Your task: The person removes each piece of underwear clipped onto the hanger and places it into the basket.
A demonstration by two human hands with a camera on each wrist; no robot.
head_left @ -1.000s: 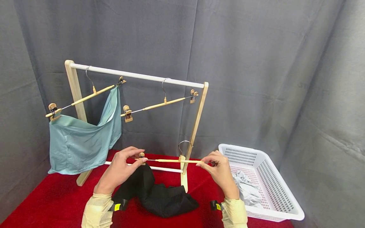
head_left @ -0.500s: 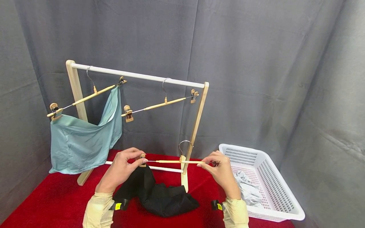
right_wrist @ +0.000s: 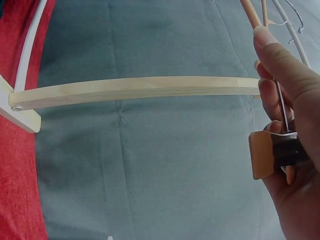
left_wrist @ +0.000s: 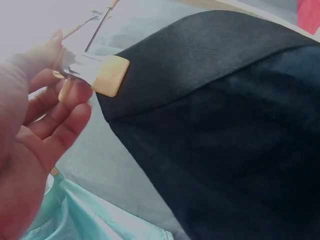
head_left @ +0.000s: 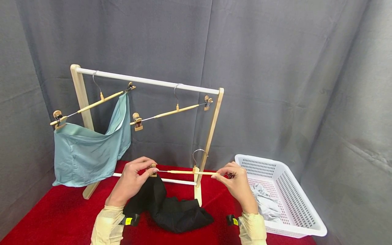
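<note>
Between both hands a clip hanger is held level, its metal hook pointing up. My left hand pinches the clip at the hanger's left end. That clip bites the corner of a black garment, whose rest drapes down onto the red cloth. At the other end my right hand grips the hanger's bar between thumb and fingers. The right clip sits by the right palm with no fabric in it.
Behind stands a wooden rack with a white rail. On it hang a hanger with teal shorts and a bare clip hanger. At the right, a white basket contains a light grey cloth.
Both hands keep their hold on the hanger and stay nearly in place. The left end of the hanger has shifted only slightly; the black garment hangs as before.
</note>
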